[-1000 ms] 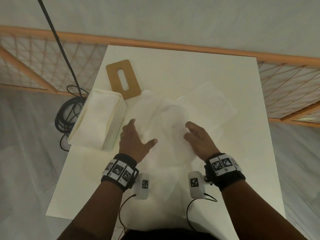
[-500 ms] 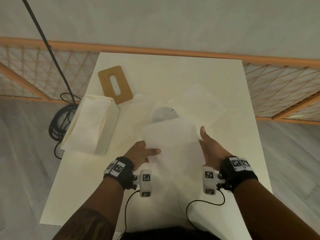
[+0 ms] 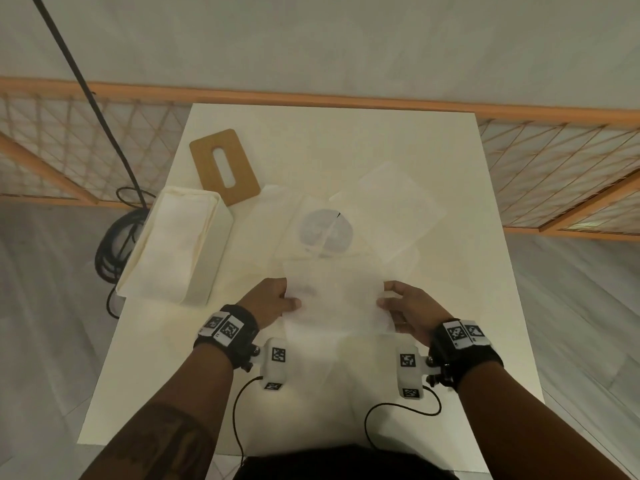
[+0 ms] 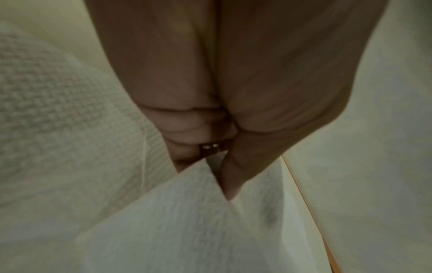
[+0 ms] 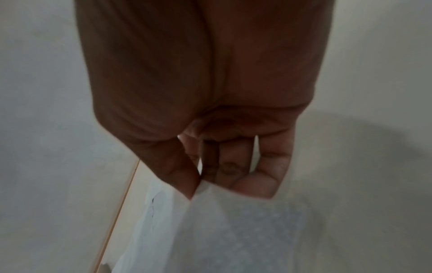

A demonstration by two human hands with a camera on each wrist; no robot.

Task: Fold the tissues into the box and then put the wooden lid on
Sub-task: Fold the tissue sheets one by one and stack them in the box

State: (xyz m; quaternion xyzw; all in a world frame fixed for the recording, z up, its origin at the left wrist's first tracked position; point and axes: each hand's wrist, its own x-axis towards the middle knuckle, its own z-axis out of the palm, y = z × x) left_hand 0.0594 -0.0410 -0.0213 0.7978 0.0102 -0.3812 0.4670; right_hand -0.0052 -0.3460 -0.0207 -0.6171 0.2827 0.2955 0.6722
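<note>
White table (image 3: 398,140) seen from above, carrying every object named here; positions are given relative to the open tissue box (image 3: 211,251). The box, cream-coloured and rectangular, stands near the table's left edge with its lid off and folded tissues (image 3: 173,244) lying inside it. Right of the box, loose tissues (image 3: 388,202) lie spread flat and overlapping across the middle of the table; one of them partly covers a grey round mark (image 3: 325,232), whose nature cannot be told. The held tissue (image 3: 336,299), right of the box and nearer the person, is stretched between the two hands, its far edge roughly level with the box's near end. The wooden lid (image 3: 239,157), a rounded rectangle with an oblong slot, lies flat just behind the box, its near corner close to the box's far right corner; whether they touch cannot be told. The left hand (image 3: 268,301), just right of the box's near end, pinches the left edge of the held tissue between thumb and curled fingers (image 4: 182,157), a ring showing on one finger. The right hand (image 3: 412,313), well right of the box, pinches the opposite edge between thumb and fingertips (image 5: 254,184). A black wrist strap (image 3: 228,332) with printed markers sits on each forearm. Left of the box, beyond the table edge, a black cable (image 3: 110,251) lies coiled on the floor
</note>
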